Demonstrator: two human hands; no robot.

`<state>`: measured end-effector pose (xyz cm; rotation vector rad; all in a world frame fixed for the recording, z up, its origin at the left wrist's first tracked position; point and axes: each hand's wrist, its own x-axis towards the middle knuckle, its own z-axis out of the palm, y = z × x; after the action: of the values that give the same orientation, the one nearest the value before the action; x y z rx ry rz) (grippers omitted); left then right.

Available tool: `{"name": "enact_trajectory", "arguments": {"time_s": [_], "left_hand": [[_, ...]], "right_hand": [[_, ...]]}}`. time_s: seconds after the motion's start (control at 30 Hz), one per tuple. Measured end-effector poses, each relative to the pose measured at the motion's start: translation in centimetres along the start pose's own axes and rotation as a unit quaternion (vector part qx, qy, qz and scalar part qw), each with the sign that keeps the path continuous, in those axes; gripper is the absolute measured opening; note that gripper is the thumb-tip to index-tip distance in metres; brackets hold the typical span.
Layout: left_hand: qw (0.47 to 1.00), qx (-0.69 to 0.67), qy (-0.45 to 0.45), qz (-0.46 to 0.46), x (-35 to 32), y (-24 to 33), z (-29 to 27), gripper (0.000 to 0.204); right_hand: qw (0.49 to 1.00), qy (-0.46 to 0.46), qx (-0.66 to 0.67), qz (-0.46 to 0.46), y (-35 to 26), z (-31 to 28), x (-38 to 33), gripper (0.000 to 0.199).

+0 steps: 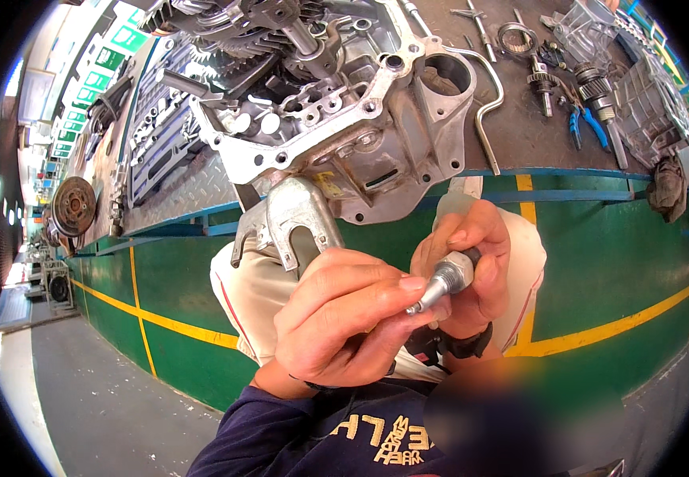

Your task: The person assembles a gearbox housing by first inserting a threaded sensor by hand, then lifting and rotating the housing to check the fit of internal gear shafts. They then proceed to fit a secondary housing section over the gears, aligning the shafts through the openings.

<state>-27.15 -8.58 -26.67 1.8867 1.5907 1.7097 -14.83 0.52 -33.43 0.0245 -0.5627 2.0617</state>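
A small silver plug [454, 272] with a hex collar, a threaded shank and a narrow tip is held between my hands, above my lap. My right hand [483, 258] has its fingers curled around the hex end. At the plug's narrow tip, the thumb and forefinger of my left hand [344, 314] close in a pinch. Just beyond my left hand is a forked metal shift fork [301, 208], its prongs pointing down by the bench edge. A grey gearbox housing [392, 171] stands over it on the bench, with gears [241, 60] visible inside.
A bent metal bar [487, 119] lies right of the housing. Farther right are blue-handled pliers [588, 126], gear shafts [596, 91], another casing [646, 103] and a rag [667, 189]. On the left sit a socket tray [154, 127] and a round disc [74, 205].
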Motion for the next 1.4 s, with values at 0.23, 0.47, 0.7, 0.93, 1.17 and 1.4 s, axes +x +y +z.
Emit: {"name": "enact_trajectory", "arguments": {"time_s": [0.23, 0.47, 0.7, 0.93, 1.17, 1.4], "left_hand": [[1.000, -0.017, 0.005, -0.013, -0.3, 0.0, 0.0, 0.042], [0.999, -0.024, 0.024, 0.003, -0.6, -0.6, 0.1, 0.045], [0.998, -0.046, 0.035, -0.010, -0.8, -0.5, 0.3, 0.040], [0.982, -0.145, 0.054, -0.108, -2.5, -0.2, 0.8, 0.032], [0.981, -0.146, 0.030, -0.124, -2.4, -0.1, 0.8, 0.036], [0.985, -0.137, 0.015, -0.104, -2.6, -0.7, 0.3, 0.034]], "right_hand": [[1.000, -0.008, -0.024, -0.015, -0.3, 0.0, -0.1, 0.040], [0.999, -0.006, -0.030, -0.026, -0.2, 0.1, -0.1, 0.039], [0.999, 0.002, -0.030, -0.037, -0.3, 0.3, -0.2, 0.042], [0.993, -0.058, -0.065, -0.075, -0.7, -0.4, 0.0, 0.046], [0.984, -0.063, -0.130, -0.106, -0.8, -0.6, -0.1, 0.046], [0.985, -0.040, -0.134, -0.100, -0.6, -0.6, -0.3, 0.046]]}}
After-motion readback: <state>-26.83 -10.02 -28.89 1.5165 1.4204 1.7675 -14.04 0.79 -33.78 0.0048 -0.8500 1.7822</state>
